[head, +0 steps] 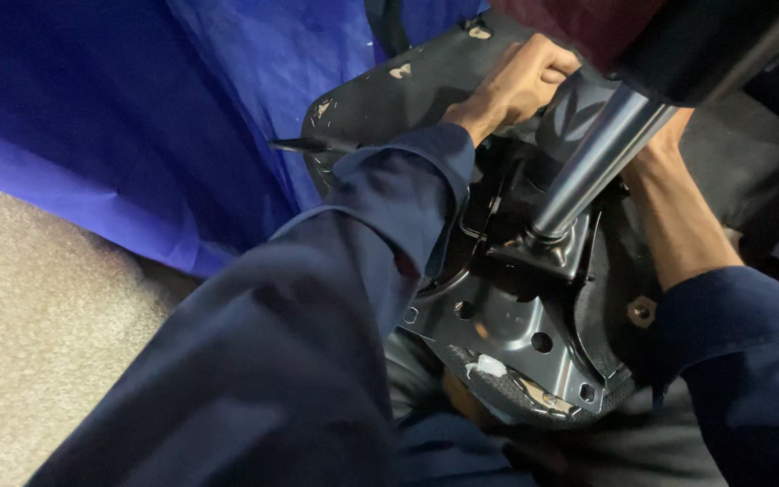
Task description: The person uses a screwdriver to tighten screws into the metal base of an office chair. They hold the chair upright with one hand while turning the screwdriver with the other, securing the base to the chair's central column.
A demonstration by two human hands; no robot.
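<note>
An upturned chair seat (380, 90) with a black fabric underside lies across my lap. A black metal mechanism plate (507, 329) is fixed to it, and a shiny grey gas cylinder (588, 167) rises from the plate toward the upper right. My left hand (520, 86) reaches over the plate's far end with its fingers curled tight on a dark part beside the cylinder. My right hand (663, 142) goes behind the cylinder, so only the wrist and bare forearm show and the fingers are hidden. Both arms wear dark blue sleeves.
A blue plastic sheet (137, 117) hangs at the left and back. Beige carpet (38, 325) covers the floor at lower left. A thin black lever (304, 144) sticks out from the seat's left edge. A brass-coloured nut (642, 311) sits in the seat near my right sleeve.
</note>
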